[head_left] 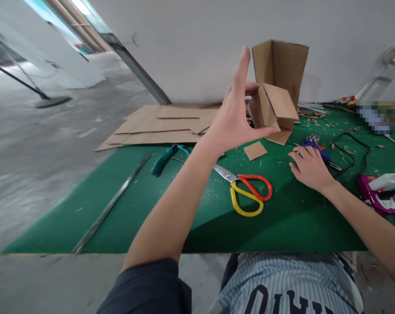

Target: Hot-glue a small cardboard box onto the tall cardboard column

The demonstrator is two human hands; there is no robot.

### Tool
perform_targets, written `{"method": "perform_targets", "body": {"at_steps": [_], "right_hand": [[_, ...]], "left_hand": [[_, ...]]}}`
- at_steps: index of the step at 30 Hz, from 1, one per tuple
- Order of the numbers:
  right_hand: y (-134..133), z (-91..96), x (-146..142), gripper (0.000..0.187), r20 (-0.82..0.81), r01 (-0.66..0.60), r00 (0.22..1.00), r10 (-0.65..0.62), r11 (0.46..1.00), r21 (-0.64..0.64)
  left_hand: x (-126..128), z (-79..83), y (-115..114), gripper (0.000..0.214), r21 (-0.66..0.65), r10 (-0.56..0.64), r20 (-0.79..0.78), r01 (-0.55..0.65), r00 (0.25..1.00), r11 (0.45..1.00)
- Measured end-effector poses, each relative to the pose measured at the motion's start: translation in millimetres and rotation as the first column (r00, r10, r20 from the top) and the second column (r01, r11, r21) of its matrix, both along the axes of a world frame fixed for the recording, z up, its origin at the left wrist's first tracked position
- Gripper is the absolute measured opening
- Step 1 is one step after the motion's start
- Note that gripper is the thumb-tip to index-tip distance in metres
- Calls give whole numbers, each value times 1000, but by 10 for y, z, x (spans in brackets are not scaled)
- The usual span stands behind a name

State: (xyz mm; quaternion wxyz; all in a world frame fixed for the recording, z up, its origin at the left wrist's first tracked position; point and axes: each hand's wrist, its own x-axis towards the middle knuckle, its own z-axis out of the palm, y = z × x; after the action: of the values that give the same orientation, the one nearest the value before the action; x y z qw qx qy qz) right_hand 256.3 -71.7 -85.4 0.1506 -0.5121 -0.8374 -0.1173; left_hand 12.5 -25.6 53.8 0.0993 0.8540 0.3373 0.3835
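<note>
My left hand [233, 115] is raised over the table, thumb and fingers spread wide beside a small cardboard box [280, 102]. Its fingertips partly overlap the box's left side; whether they touch it I cannot tell. Behind stands a taller folded cardboard piece [290, 65]. Fingers apart, my right hand [308, 168] rests on the green tabletop next to a blue item [315, 146], which it partly hides. Between my arms lie scissors [249, 187] with one red and one yellow handle, their blade tips hidden behind my left forearm. A small cardboard square [255, 151] lies beyond them.
Flat cardboard sheets [151, 124] lie at the back left. Nearer are teal-handled pliers [166, 160] and a bundle of thin strips [114, 200]. On the right are a magenta device [377, 196] with a white plug, a black cable [365, 150] and scattered scraps.
</note>
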Motion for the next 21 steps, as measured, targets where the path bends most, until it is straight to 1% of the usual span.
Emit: {"method": "perform_targets", "body": {"at_steps": [3,6,10,13,15,17,19,21], "right_hand": [[38,-21,49,36,44,24,999,-24,1000,-14],[37,-4,56,40,62,42,997,-41,999,-9],[4,128,-36,39,59,12,998,-12,1000,5],[42,268,-195,34,60,-53,997,57,995,-79],[134,332,-344,32,60,-122,989,133,980,-156],[282,354,-518,32,79,-210,970,230,956,-205],[473,344,-699,36,92,-234,961,261,944,-234],[677,327,-866,47,146,-204,953,266,917,-342]], "left_hand": [[-21,0,12,134,11,19,14,-19,1000,1000],[-47,-3,29,134,24,29,15,-30,999,999],[-77,23,31,131,38,27,25,-28,999,999],[-87,47,23,129,44,18,42,-20,999,999],[-89,50,25,128,43,14,47,-16,999,999],[-92,47,35,130,43,4,59,-7,998,999],[-99,43,48,133,41,-14,80,11,997,999],[-113,42,60,134,15,-33,85,32,996,999]]}}
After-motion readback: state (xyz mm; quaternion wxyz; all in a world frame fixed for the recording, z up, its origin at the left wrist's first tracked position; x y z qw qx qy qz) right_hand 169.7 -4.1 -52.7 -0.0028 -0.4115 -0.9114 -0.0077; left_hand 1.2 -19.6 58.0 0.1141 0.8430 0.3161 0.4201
